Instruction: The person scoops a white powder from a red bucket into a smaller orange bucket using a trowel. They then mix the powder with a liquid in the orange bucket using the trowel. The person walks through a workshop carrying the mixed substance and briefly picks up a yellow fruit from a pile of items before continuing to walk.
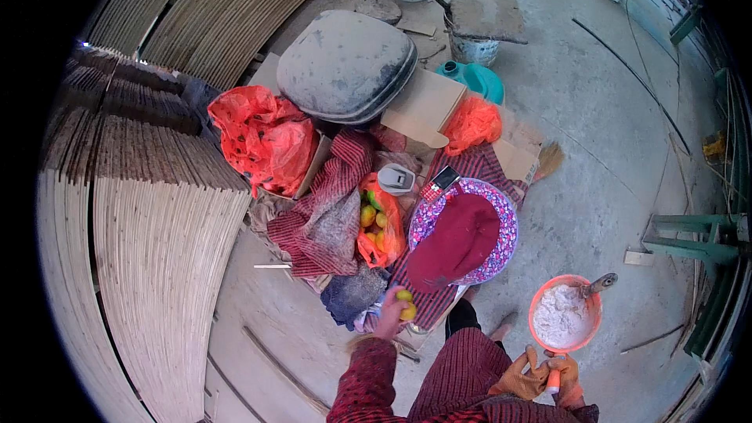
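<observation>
1. Dusty grey concrete floor (595, 157) spreads across the right of the view, with tall stacks of thin wooden sheets (149, 235) curving along the left side.
2. Left hand (389, 315), reaching out of a red checked sleeve, has its fingers (399, 307) wrapped around two small round fruits (406, 305), yellow-green and smooth-skinned, held just above a striped red cloth (333, 211).
3. Right hand (526, 378), in an orange-brown glove, has its fingers curled tight around the orange handle of a scoop-like tool (553, 380), low at the right of the view, close to the person's lap.
4. Just beyond that hand sits an orange bowl (565, 313) holding white powder, with a trowel resting on its rim.
5. An orange plastic bag (380, 227) lies open near the held fruits, showing more yellow and green fruit inside.
6. Beside the bag rests a flower-patterned hat (501, 227) with a dark red cap (457, 240) on top.
7. Farther off lie a crumpled red bag (262, 137), a dusty grey cushion (345, 63) and a teal jug (474, 78).
</observation>
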The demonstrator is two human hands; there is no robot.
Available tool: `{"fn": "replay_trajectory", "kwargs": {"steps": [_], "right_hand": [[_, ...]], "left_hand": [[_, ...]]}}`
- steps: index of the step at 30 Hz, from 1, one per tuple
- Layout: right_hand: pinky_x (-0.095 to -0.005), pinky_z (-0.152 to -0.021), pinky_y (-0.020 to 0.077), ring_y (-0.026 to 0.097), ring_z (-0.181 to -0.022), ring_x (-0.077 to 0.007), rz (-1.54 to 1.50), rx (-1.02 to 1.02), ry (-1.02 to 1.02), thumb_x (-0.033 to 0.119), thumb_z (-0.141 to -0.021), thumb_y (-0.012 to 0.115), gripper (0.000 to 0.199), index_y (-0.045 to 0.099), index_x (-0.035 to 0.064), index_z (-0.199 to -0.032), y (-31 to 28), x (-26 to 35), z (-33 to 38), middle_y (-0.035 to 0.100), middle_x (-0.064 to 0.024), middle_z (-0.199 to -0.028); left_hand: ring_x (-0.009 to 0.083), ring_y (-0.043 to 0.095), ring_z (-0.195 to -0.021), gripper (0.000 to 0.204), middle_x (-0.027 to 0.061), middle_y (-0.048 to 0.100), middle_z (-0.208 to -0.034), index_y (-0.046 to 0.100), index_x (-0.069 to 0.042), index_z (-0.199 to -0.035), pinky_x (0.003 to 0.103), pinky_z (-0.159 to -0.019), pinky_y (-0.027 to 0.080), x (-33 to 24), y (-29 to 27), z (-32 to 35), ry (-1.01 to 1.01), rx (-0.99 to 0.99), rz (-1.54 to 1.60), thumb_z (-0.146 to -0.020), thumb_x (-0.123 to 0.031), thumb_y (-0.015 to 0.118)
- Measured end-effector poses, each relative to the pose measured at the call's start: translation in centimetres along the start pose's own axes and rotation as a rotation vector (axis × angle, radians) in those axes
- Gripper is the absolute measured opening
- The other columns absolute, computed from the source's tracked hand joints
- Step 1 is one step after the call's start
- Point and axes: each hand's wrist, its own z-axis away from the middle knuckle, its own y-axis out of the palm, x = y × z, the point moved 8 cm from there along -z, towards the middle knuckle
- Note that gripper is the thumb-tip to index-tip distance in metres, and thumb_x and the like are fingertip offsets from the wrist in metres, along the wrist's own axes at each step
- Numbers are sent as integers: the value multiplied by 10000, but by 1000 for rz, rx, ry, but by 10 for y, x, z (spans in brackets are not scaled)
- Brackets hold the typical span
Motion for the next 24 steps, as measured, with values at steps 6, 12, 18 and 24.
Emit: {"fn": "replay_trajectory", "kwargs": {"steps": [6,12,18,24], "right_hand": [[-326,-658,546,643,-696,-219,-47,-7,29,111,-807,619,437,534,-116,-1170,0,-3,-4,646,-136,-827],[-337,-674,541,639,-706,-234,-97,-4,10,124,-809,588,350,568,-59,-1107,-8,-20,1,633,-115,-826],[-336,-687,538,635,-739,-226,-163,-40,5,129,-820,586,323,576,-43,-1093,-11,-24,10,628,-114,-859],[-362,-754,558,659,-816,-254,-196,-8,-31,153,-832,589,342,565,-65,-1093,-5,-29,8,640,-154,-944]], "left_hand": [[273,642,-783,615,149,606,-1048,350,-181,-1401,387,-568,573,-157,12,10,56,-209,78,-818,-59,503],[332,625,-868,536,145,595,-1113,353,-130,-1349,475,-693,576,-105,-11,-29,-66,-221,424,-841,-132,524],[317,620,-935,377,117,600,-1143,531,-92,-1223,471,-813,549,-159,98,-25,-74,178,430,-853,-159,526],[275,640,-909,339,84,619,-1067,534,-133,-1133,432,-763,559,-150,81,7,-56,-183,426,-799,-189,548]]}}
